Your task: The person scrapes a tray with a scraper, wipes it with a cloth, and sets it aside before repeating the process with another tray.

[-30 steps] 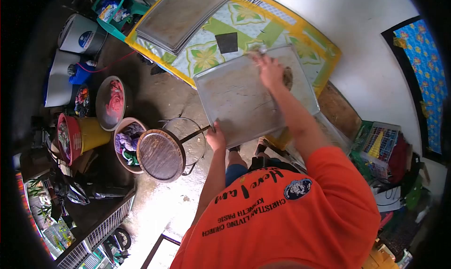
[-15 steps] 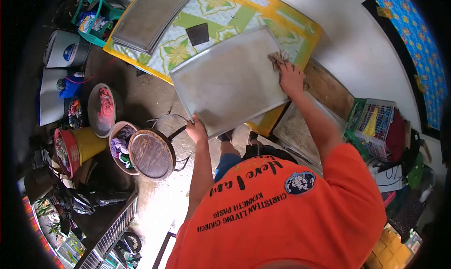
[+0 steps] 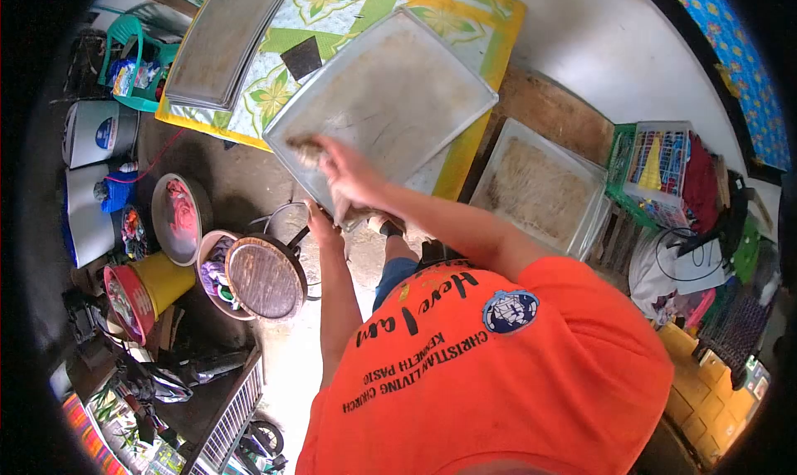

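A rectangular metal baking tray (image 3: 390, 93) lies tilted over the edge of the cloth-covered table (image 3: 270, 101), its near corner toward my body. My left hand (image 3: 324, 225) grips that near corner. In my right hand (image 3: 349, 174) is a crumpled brownish rag (image 3: 305, 149), pressed on the tray's surface by its left edge. The palm hides part of the rag. Brownish smudges mark the tray's face. A small dark square piece (image 3: 301, 57) lies on the tablecloth beyond the tray.
A stack of trays (image 3: 224, 43) sits on the table's left; more stained trays (image 3: 540, 180) lie at the right. A round wooden stool (image 3: 266, 277) stands left of my left arm, beside basins of cloth (image 3: 178, 217). A crate (image 3: 664, 159) is at the far right.
My right hand has swept the rag from the tray's right edge across to its left side. The tray has turned, and its near corner now points at me. My view has shifted slightly.
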`<state>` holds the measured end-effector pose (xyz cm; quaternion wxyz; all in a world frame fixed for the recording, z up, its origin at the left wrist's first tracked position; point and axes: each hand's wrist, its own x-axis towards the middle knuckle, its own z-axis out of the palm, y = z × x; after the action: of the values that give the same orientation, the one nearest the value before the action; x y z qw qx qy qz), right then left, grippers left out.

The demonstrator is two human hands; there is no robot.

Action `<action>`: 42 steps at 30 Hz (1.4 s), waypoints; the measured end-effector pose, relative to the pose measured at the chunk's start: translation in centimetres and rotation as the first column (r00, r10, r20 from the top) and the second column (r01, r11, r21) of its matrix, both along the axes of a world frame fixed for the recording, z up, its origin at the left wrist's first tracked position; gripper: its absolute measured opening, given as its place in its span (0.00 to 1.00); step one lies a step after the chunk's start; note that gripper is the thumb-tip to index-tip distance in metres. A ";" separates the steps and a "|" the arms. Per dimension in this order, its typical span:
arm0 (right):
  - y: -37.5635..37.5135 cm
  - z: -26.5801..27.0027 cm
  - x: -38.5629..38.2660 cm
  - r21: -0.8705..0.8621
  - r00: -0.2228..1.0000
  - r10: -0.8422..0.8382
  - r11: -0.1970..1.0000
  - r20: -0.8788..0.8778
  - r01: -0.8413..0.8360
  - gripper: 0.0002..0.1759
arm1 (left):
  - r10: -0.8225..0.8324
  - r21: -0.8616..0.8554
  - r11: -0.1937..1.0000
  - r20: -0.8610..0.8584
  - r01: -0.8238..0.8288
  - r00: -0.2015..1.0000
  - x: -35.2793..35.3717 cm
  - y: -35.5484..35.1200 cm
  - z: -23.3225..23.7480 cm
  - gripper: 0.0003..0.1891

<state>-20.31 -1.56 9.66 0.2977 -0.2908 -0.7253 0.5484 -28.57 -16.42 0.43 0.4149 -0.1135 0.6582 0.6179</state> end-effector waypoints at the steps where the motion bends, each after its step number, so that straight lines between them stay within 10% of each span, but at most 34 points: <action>1: 1.7 1.2 1.4 0.062 0.989 -0.105 0.992 -0.103 0.112 0.21 | -0.068 -0.085 0.994 -0.021 0.066 0.997 0.4 -0.4 1.5 0.32; 5: 11.1 -0.6 9.8 0.397 0.876 -0.408 0.871 0.256 0.290 0.27 | -0.286 -0.145 0.946 0.043 0.289 0.957 2.0 -1.9 6.5 0.40; 8: 13.5 -3.8 14.3 0.536 0.453 -0.682 0.732 0.575 0.421 0.31 | -0.348 0.100 0.937 0.162 0.336 0.923 2.2 -3.2 6.3 0.46; 11: 7.4 -5.9 10.0 0.597 0.470 -0.634 0.763 0.615 0.247 0.32 | -0.320 0.146 0.946 0.259 0.290 0.912 2.3 -2.9 5.8 0.46; 12: 4.1 -7.4 7.9 0.713 0.675 -0.615 0.676 0.407 0.185 0.35 | -0.354 0.189 0.931 0.268 0.311 0.896 2.2 -2.9 6.3 0.46; 13: 1.1 -7.5 5.3 0.422 0.703 -0.256 0.904 0.663 -0.069 0.31 | -0.305 0.184 0.948 0.312 0.258 0.900 2.1 -2.9 6.8 0.46; 15: -5.9 -6.6 1.5 0.538 0.929 0.060 0.801 0.365 -0.263 0.23 | -0.210 0.173 0.973 0.394 0.152 0.895 1.7 -2.9 7.5 0.45; 17: -9.6 -7.0 -1.7 0.143 0.901 0.430 0.890 0.053 -0.433 0.25 | -0.104 0.293 0.956 0.280 0.019 0.954 0.7 -3.6 6.7 0.43; 20: -5.9 3.2 -2.3 -0.473 0.867 0.493 0.748 -0.074 -0.465 0.26 | 0.249 0.204 0.947 0.026 -0.249 0.968 -0.7 -4.0 9.2 0.44; 23: -7.0 3.6 -3.7 -0.193 0.910 0.404 0.890 -0.092 -0.414 0.26 | 0.446 0.244 0.856 0.094 -0.455 0.890 -2.3 -4.0 10.1 0.42; 25: -9.6 2.8 -5.4 -0.174 0.903 0.405 0.888 -0.146 -0.426 0.25 | 0.261 0.378 0.896 -0.027 -0.232 0.965 -0.9 -3.9 6.4 0.38; 27: -9.1 3.1 -6.6 -0.183 0.972 0.198 0.958 -0.127 -0.220 0.22 | 0.112 0.608 0.760 0.226 -0.230 0.968 -0.2 -3.5 5.6 0.32; 29: -5.3 -0.7 -8.8 -0.290 0.986 0.095 0.948 -0.140 -0.133 0.23 | -0.234 0.150 0.912 -0.574 0.381 0.785 1.8 -4.6 5.2 0.35; 31: 0.5 2.1 -8.3 -0.410 0.967 -0.064 0.911 -0.245 -0.043 0.27 | -0.588 -0.429 0.797 -0.710 0.425 0.387 2.2 -4.9 5.3 0.46; 35: 10.8 2.5 -4.5 -0.143 0.968 -0.209 0.971 -0.139 0.190 0.29 | -0.437 -0.324 0.899 -0.642 0.294 0.630 1.9 -5.5 2.8 0.42; 38: 17.1 0.9 -1.6 0.270 0.922 -0.386 0.893 0.043 0.361 0.32 | -0.322 -0.088 0.947 -0.251 0.310 0.913 1.4 -2.1 5.3 0.44; 42: 24.0 -1.6 0.9 0.568 0.655 -0.610 0.758 0.446 0.320 0.33 | -0.562 -0.351 0.826 -0.584 0.442 0.587 0.3 -0.9 -0.4 0.45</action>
<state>-19.38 22.41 8.07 0.2402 -0.5559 -0.7820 0.1471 -28.25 -17.29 0.03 0.2988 0.2705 0.8154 0.4155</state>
